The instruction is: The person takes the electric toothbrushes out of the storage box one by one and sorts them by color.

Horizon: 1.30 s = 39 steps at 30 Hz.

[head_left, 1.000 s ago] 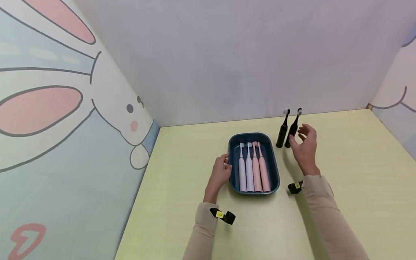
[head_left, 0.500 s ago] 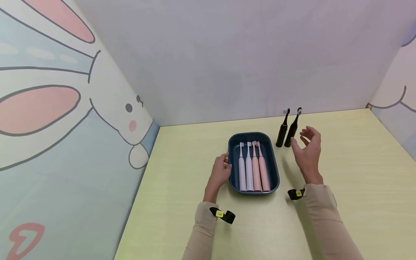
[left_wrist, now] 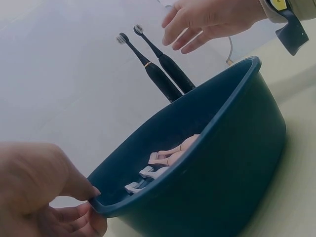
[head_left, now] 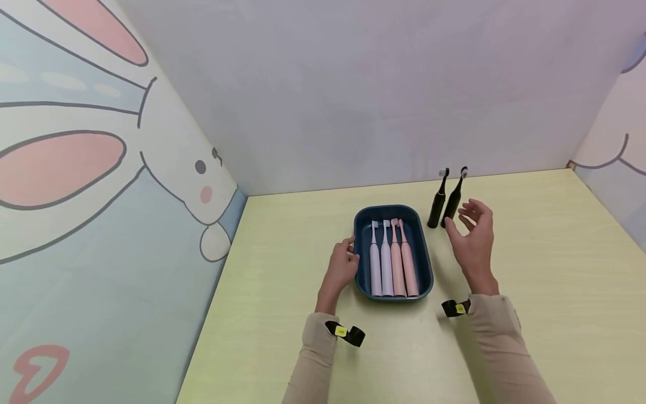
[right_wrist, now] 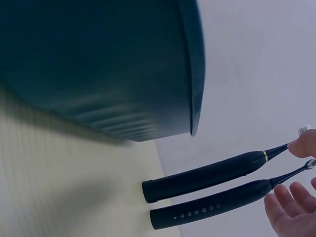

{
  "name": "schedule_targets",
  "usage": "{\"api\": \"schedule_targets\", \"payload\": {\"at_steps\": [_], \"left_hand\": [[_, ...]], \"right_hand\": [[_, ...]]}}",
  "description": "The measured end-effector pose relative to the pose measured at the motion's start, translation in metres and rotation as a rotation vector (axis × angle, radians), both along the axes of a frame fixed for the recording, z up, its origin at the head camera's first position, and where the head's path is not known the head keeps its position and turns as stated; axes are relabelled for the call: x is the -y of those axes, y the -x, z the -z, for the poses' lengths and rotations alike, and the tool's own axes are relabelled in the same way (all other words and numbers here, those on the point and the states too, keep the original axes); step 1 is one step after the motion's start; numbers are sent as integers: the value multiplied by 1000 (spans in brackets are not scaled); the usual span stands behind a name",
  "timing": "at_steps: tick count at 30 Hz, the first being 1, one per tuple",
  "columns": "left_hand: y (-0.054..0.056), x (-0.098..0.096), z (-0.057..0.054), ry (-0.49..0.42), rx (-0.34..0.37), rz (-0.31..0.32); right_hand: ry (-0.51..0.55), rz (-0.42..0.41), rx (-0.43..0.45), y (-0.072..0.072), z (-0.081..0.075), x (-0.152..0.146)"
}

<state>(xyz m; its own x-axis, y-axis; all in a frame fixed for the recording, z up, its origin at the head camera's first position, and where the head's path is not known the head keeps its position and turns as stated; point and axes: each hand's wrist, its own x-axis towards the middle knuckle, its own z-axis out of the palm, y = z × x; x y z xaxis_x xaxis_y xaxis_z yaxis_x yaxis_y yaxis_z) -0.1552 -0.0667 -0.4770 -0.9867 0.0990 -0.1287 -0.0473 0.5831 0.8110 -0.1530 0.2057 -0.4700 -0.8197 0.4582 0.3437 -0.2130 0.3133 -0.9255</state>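
Note:
My left hand (head_left: 340,270) pinches the left rim of a dark blue plastic bin (left_wrist: 237,163), thumb on top and fingers below the edge. Inside lie two lavender electric toothbrushes (head_left: 375,272) and two pink electric toothbrushes (head_left: 409,272), side by side with heads toward the back. Behind the bin's right side, two black electric toothbrushes stand upright: one with a metallic ring (right_wrist: 212,174) and one with a column of icons (right_wrist: 217,202). My right hand (head_left: 473,241) is beside the right black one, fingers loosely curved, holding nothing.
The pale wood-look table (head_left: 282,247) meets a plain whitish wall (head_left: 353,112) close behind the black toothbrushes. A wall with a cartoon rabbit (head_left: 171,179) borders the left side. Each wrist carries a black strap with a camera (head_left: 355,336).
My right hand drew slightly back and right from the black toothbrushes, then moved a little left again. My left hand, the bin and all the toothbrushes stay in place.

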Motion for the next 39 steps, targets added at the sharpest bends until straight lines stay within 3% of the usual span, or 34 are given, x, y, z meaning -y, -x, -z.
{"api": "schedule_targets", "payload": {"at_steps": [12, 30, 39], "left_hand": [[-1, -1, -1, -9, -1, 4], [0, -3, 0, -22, 1, 7], [0, -4, 0, -15, 9, 7]], "right_hand": [[-55, -84, 27, -7, -3, 22], [-123, -202, -34, -4, 4, 47], [-153, -246, 9, -4, 6, 59]]}}
